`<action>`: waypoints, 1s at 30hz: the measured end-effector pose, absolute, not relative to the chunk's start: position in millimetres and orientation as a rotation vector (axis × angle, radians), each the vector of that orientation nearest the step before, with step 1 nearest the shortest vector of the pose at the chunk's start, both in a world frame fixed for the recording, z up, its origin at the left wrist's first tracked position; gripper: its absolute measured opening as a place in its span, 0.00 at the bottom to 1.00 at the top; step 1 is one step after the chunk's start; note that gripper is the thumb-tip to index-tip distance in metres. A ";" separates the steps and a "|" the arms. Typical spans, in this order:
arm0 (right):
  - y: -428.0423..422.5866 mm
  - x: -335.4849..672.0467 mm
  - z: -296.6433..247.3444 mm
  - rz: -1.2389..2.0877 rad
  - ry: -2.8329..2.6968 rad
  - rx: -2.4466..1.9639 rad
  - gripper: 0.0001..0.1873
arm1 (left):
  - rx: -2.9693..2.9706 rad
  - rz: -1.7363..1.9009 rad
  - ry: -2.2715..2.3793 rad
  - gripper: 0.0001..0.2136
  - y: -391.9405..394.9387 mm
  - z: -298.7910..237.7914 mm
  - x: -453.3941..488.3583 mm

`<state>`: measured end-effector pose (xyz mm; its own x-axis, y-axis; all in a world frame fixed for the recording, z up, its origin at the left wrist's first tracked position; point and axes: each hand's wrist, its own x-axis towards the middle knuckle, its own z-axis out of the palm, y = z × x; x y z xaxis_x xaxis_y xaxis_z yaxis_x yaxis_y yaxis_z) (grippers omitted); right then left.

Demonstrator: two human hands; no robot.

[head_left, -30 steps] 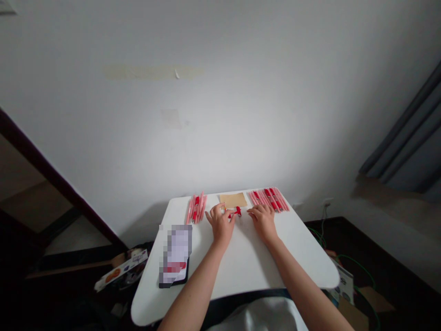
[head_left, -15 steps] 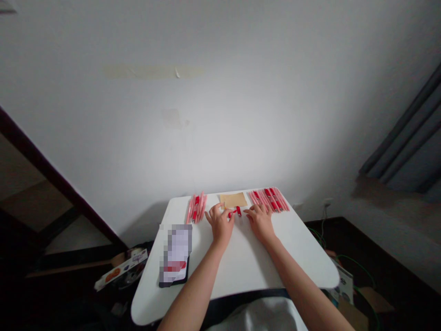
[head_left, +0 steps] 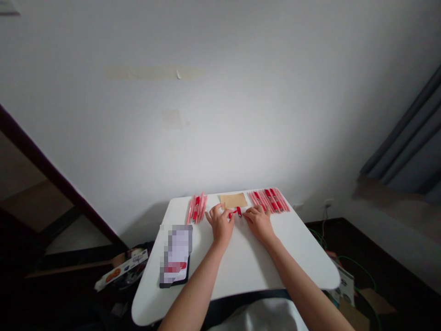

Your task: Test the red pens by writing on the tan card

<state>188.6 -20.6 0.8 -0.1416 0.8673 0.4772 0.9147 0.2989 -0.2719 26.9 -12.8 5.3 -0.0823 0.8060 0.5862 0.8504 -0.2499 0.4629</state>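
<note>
At the middle of the white table (head_left: 248,262), my left hand (head_left: 221,227) rests with thumb and forefinger pinched at a small red piece (head_left: 231,214), its other fingers curled. A second short red piece (head_left: 239,211) stands just right of it, close to the fingertips of my right hand (head_left: 259,224). The right fingers are bent and drawn together; whatever they pinch is too small to make out. Whether the two red pieces join is unclear. Beyond the hands lies a tan paper rectangle (head_left: 234,200), partly behind my left fingers.
Pink and red pens (head_left: 197,208) lie in a row at the back left, with a larger row of pens (head_left: 270,200) at the back right. A phone (head_left: 176,257) lies at the left side. Behind the table rises a wall (head_left: 223,138); boxes (head_left: 120,269) sit on the floor.
My right hand has moved slightly left, its fingers drawing together nearer the red piece. The left hand keeps its pinch almost unmoved.
</note>
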 end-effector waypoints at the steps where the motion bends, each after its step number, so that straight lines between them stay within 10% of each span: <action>1: -19.4 188.4 0.5 -0.112 -2.021 -1.583 0.14 | -2.089 -1.263 -1.893 0.04 -12.9 5.3 27.2; 30: -9.4 196.4 -11.9 0.001 -1.760 -1.478 0.12 | -2.136 -1.216 -1.927 0.03 -14.9 8.1 27.9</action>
<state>196.4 -9.4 -11.9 0.0233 0.8202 0.5715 0.8199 0.3115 -0.4804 27.9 -14.9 8.1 -0.0646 0.8366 0.5440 0.8511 -0.2385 0.4678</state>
